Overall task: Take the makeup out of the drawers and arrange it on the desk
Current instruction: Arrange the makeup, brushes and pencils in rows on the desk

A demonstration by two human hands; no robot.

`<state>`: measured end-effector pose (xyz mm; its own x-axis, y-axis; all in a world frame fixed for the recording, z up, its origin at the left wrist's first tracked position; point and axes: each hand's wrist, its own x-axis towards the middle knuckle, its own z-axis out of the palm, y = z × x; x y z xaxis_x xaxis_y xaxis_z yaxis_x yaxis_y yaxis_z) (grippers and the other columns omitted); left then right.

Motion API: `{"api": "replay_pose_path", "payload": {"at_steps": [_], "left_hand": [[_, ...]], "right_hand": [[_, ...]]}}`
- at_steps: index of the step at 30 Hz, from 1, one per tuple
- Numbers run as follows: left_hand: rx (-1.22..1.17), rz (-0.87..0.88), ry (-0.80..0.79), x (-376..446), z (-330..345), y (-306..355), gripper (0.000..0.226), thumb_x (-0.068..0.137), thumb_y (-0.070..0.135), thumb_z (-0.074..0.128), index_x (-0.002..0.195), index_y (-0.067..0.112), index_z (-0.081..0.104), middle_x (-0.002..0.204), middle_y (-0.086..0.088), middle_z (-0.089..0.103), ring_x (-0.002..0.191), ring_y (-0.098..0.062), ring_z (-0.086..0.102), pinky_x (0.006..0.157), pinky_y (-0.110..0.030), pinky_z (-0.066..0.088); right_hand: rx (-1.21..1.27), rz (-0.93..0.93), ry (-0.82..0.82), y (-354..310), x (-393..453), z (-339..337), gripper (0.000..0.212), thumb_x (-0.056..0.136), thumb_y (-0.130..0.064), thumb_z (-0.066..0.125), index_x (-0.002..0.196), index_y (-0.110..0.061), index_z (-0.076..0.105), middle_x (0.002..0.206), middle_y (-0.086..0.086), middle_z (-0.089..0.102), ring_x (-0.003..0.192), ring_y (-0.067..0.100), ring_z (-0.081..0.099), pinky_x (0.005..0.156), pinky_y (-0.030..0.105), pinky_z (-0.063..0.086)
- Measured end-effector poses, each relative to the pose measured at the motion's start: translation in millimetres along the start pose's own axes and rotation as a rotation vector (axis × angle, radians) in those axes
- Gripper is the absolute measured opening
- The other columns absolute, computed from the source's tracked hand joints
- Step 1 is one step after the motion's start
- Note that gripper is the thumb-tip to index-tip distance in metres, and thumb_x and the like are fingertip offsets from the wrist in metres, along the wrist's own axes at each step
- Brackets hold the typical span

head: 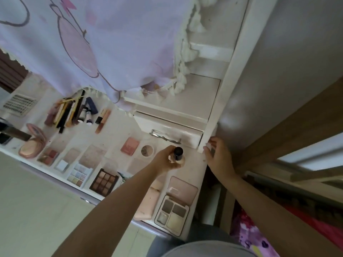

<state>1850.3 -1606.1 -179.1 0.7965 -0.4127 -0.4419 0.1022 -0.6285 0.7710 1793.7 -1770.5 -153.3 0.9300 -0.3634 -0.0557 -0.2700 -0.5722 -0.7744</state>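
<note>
My left hand [167, 160] grips a foundation bottle [177, 154] with a black cap, held over the white desk [191, 164] just in front of the small drawer [172, 130]. That drawer has a silver handle [165, 135] and looks pushed in. My right hand [217, 154] pinches a small pale item against the corner of the white frame [232, 80]; what it is I cannot tell. Makeup lies arranged on the desk: a brown eyeshadow palette [104, 182], a pastel palette [78, 174], a pink blush [130, 146] and a four-pan palette [172, 212].
Tubes and brushes [78, 110] lie grouped at the back left beside a round pink compact [33, 141]. A lilac fringed cloth [92, 43] hangs over the desk's back. A wooden bed frame [278, 145] and purple bedding [256, 236] stand to the right.
</note>
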Motion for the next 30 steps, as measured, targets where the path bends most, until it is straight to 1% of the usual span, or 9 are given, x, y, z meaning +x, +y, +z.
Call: {"api": "replay_pose_path", "payload": {"at_steps": [3, 7, 12, 14, 17, 20, 22, 26, 30], "left_hand": [[-0.001, -0.005, 0.001, 6, 4, 2, 0.044, 0.074, -0.005, 0.069, 0.115, 0.001, 0.054, 0.099, -0.003, 0.052, 0.096, -0.014, 0.048, 0.075, -0.021, 0.042], [0.018, -0.027, -0.007, 11, 6, 2, 0.046, 0.072, -0.004, 0.071, 0.115, 0.001, 0.054, 0.101, -0.005, 0.054, 0.098, -0.017, 0.049, 0.085, -0.028, 0.043], [0.144, -0.026, -0.027, 6, -10, -2, 0.054, 0.075, -0.005, 0.065, 0.125, 0.005, 0.047, 0.129, -0.010, 0.052, 0.118, -0.022, 0.050, 0.090, -0.025, 0.042], [0.278, -0.010, 0.003, 7, -29, -4, 0.052, 0.079, -0.003, 0.062, 0.128, 0.008, 0.047, 0.132, -0.008, 0.050, 0.118, -0.021, 0.050, 0.093, -0.025, 0.041], [0.634, -0.021, 0.004, 13, -62, -7, 0.052, 0.083, 0.006, 0.059, 0.132, 0.013, 0.043, 0.134, -0.008, 0.048, 0.120, -0.024, 0.048, 0.100, -0.029, 0.039], [0.952, -0.061, -0.145, 20, -78, -13, 0.054, 0.084, 0.023, 0.062, 0.133, 0.015, 0.040, 0.132, -0.009, 0.045, 0.123, -0.026, 0.044, 0.100, -0.035, 0.038], [1.020, -0.033, -0.207, 23, -80, -15, 0.050, 0.084, 0.023, 0.063, 0.128, 0.010, 0.042, 0.129, -0.010, 0.047, 0.121, -0.027, 0.046, 0.098, -0.037, 0.040], [0.947, 0.110, -0.235, 24, -89, -21, 0.043, 0.083, 0.023, 0.062, 0.121, 0.010, 0.046, 0.122, -0.009, 0.048, 0.114, -0.028, 0.051, 0.091, -0.035, 0.044], [0.479, 0.207, -0.235, 20, -117, -25, 0.026, 0.074, 0.018, 0.068, 0.098, 0.015, 0.059, 0.102, -0.007, 0.055, 0.091, -0.022, 0.056, 0.082, -0.029, 0.051]], "right_hand": [[-0.054, -0.017, 0.008, 2, 4, 4, 0.026, 0.089, -0.009, 0.053, 0.111, 0.005, 0.052, 0.112, 0.018, 0.057, 0.105, 0.026, 0.056, 0.082, 0.017, 0.036], [-0.075, -0.017, 0.069, 1, 8, 12, 0.021, 0.089, -0.009, 0.053, 0.104, 0.006, 0.053, 0.105, 0.020, 0.057, 0.096, 0.027, 0.057, 0.076, 0.018, 0.037], [-0.062, -0.017, 0.099, 0, 7, 14, 0.022, 0.089, -0.009, 0.053, 0.104, 0.006, 0.053, 0.105, 0.021, 0.057, 0.096, 0.028, 0.057, 0.077, 0.021, 0.039], [-0.051, 0.000, 0.082, -2, 6, 13, 0.022, 0.088, -0.010, 0.054, 0.105, 0.005, 0.052, 0.106, 0.019, 0.057, 0.097, 0.027, 0.056, 0.078, 0.023, 0.041], [-0.074, 0.038, 0.102, -7, -4, 14, 0.025, 0.087, -0.009, 0.055, 0.108, 0.004, 0.052, 0.108, 0.019, 0.056, 0.100, 0.028, 0.054, 0.081, 0.024, 0.038], [-0.128, 0.094, 0.170, -16, -20, 25, 0.027, 0.086, -0.007, 0.057, 0.111, 0.003, 0.053, 0.109, 0.018, 0.056, 0.102, 0.029, 0.055, 0.083, 0.024, 0.038], [-0.162, 0.112, 0.210, -20, -28, 32, 0.026, 0.084, -0.004, 0.058, 0.109, 0.004, 0.054, 0.105, 0.020, 0.057, 0.098, 0.032, 0.056, 0.081, 0.026, 0.039], [-0.199, 0.145, 0.334, -36, -46, 43, 0.020, 0.082, -0.002, 0.052, 0.099, 0.007, 0.058, 0.093, 0.024, 0.059, 0.090, 0.035, 0.056, 0.078, 0.028, 0.036], [-0.212, 0.080, 0.483, -72, -63, 52, 0.028, 0.080, -0.014, 0.042, 0.085, 0.007, 0.060, 0.083, 0.023, 0.062, 0.083, 0.020, 0.053, 0.073, 0.012, 0.030]]}}
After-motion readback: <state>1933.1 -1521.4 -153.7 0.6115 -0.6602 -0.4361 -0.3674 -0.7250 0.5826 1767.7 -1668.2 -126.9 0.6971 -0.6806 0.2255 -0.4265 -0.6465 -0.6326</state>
